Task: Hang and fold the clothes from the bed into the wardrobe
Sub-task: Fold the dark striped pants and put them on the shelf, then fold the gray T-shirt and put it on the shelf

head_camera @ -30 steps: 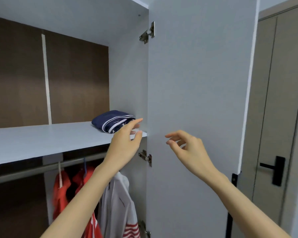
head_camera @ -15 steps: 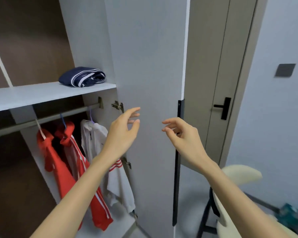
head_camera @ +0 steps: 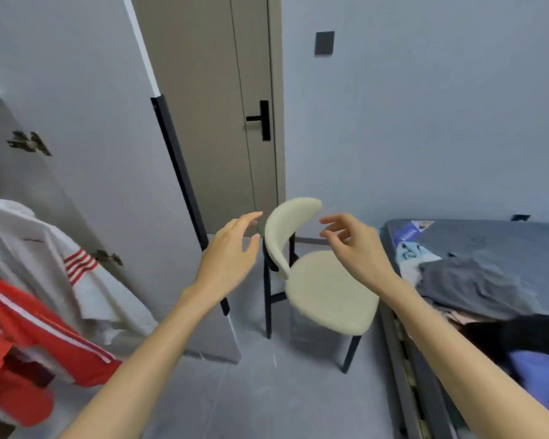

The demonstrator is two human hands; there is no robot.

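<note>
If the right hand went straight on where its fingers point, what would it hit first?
Probably the chair backrest; the right hand points toward it, though depth is unclear.

A bedroom in a home: a bed (head_camera: 488, 239) on the right carries a heap of clothes (head_camera: 469, 280). An open wardrobe (head_camera: 76, 122) on the left holds a hanging white top (head_camera: 45, 258) and red jacket (head_camera: 29, 327). A cream chair (head_camera: 327, 289) stands near the door (head_camera: 203, 106).

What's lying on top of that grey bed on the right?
A crumpled dark grey garment, a black one and a purple-blue one are piled near the grey bed's edge, with a pale printed cloth beyond. Whatever lies under the pile is covered.
</note>
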